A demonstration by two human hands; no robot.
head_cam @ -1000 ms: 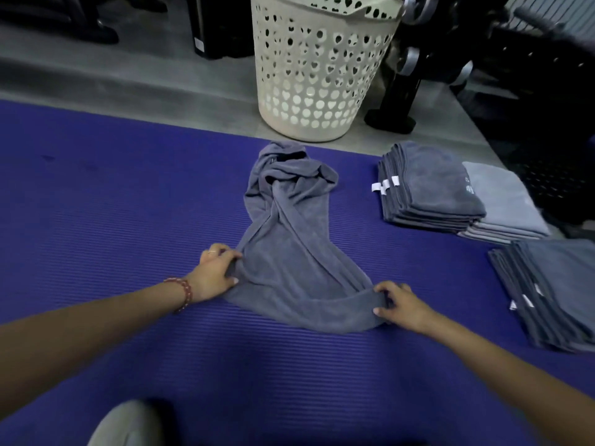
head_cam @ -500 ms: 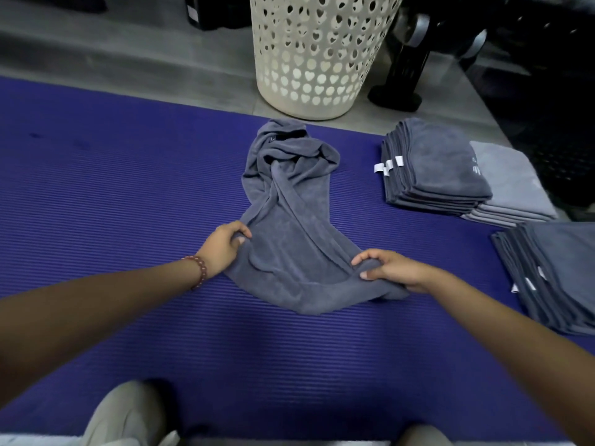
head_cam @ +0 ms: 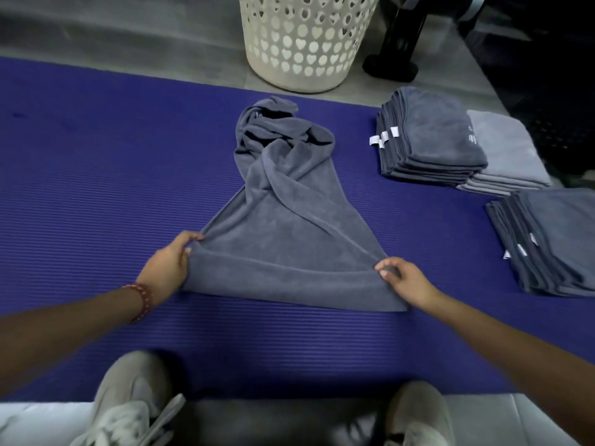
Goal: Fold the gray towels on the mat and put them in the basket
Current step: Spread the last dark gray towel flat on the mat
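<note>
A gray towel (head_cam: 289, 233) lies on the purple mat (head_cam: 96, 188), bunched and twisted at its far end and stretched wide at the near end. My left hand (head_cam: 167, 268) pinches the towel's near left corner. My right hand (head_cam: 402, 278) pinches the near right side, and the near edge hangs folded between both hands. A cream basket (head_cam: 306, 40) with heart-shaped holes stands on the floor beyond the mat, straight past the towel.
Three stacks of folded towels sit on the mat's right side: a dark one (head_cam: 431, 140), a lighter one (head_cam: 508, 152) beside it, another dark one (head_cam: 553, 239) nearer. A black stand (head_cam: 396, 53) is right of the basket. My shoes (head_cam: 128, 407) are at the mat's near edge.
Both hands have moved apart and toward me, pulling the near edge of the towel wide and taut. The view has shifted back, so my shoes now show.
</note>
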